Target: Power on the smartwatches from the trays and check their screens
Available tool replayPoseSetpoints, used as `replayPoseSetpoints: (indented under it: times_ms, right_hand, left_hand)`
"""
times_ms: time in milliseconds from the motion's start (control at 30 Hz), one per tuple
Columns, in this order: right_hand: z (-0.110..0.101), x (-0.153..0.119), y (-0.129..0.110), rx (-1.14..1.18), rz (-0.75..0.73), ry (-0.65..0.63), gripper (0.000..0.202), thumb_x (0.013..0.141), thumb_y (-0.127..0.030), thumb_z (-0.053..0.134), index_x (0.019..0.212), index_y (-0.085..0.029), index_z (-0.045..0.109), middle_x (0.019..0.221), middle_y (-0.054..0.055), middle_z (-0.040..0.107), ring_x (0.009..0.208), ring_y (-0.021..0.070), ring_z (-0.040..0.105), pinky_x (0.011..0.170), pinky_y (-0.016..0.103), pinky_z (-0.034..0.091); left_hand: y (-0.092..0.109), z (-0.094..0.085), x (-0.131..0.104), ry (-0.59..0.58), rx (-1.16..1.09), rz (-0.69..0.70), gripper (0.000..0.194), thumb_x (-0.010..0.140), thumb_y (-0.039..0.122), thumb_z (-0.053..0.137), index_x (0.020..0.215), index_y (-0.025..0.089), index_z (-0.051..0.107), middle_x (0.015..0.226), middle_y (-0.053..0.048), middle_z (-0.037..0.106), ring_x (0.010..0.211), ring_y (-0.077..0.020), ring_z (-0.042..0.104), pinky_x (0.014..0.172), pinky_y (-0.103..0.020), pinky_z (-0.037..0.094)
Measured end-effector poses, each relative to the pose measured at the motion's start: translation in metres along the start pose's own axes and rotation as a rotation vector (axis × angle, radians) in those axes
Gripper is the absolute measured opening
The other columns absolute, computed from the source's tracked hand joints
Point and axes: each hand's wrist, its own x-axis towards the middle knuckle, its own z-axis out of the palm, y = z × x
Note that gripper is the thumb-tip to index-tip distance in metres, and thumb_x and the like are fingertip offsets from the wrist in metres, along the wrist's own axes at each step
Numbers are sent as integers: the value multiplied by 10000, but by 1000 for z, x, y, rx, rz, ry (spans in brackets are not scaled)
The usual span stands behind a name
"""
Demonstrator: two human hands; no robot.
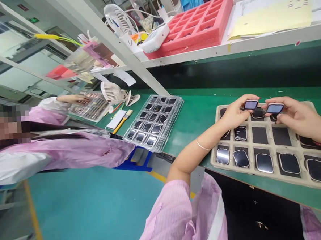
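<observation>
My left hand [237, 111] pinches a smartwatch body [250, 104] by its edges, with the lit screen side up. A second smartwatch body [275, 108] is gripped between the thumb and fingers of my right hand [299, 117]. Both are held just above the back row of a beige tray [249, 149]. Its compartments carry dark pads, and several more watch bodies lie in them, such as the one at the front [264, 163]. Two middle compartments show only a bare dark pad [281, 137]. My hands cover part of the back row.
Left of the beige tray is a stack of clear plastic trays [149, 122] with watch parts. Beyond lie a yellow brush [123, 121], a white box [117, 119] and a small fan [112, 92]. A co-worker's sleeve [80, 150] is at left. A red foam tray [193, 27] rests on the shelf.
</observation>
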Motion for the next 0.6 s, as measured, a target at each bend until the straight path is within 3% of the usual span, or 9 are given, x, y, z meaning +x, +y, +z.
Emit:
replayPoseSetpoints:
  times_ms: [200,333,500,600]
  right_hand:
    - [-1,0,-7,-38,5,0,311,833,-235,562,1136,-232,630,1083,82,695,781,184,681,637,287,609]
    - [-2,0,-6,2,68,24,430,833,-257,598,1263,-254,596,1147,88,684,872,214,688,683,304,623]
    - [-5,2,4,173,125,65,576,869,-406,624,1426,-328,496,1334,72,593,1023,250,658,721,330,629]
    - [-7,3,11,193,105,60,617,816,-514,693,1372,-285,554,1077,76,661,897,245,664,672,337,612]
  left_hand:
    - [1,0,-1,30,33,-35,334,823,190,565,1154,161,603,1246,-116,624,1082,-229,612,868,-310,497]
    - [6,0,-2,23,-22,-107,499,821,251,616,1312,194,545,1290,-116,608,1082,-238,611,809,-296,510]
    - [11,1,-2,-10,-168,-208,631,872,393,578,1458,216,425,1295,-132,584,884,-181,647,621,-236,486]
    - [10,0,-1,-38,-213,-224,703,834,415,645,1466,216,409,1141,-109,605,768,-142,650,564,-204,446]
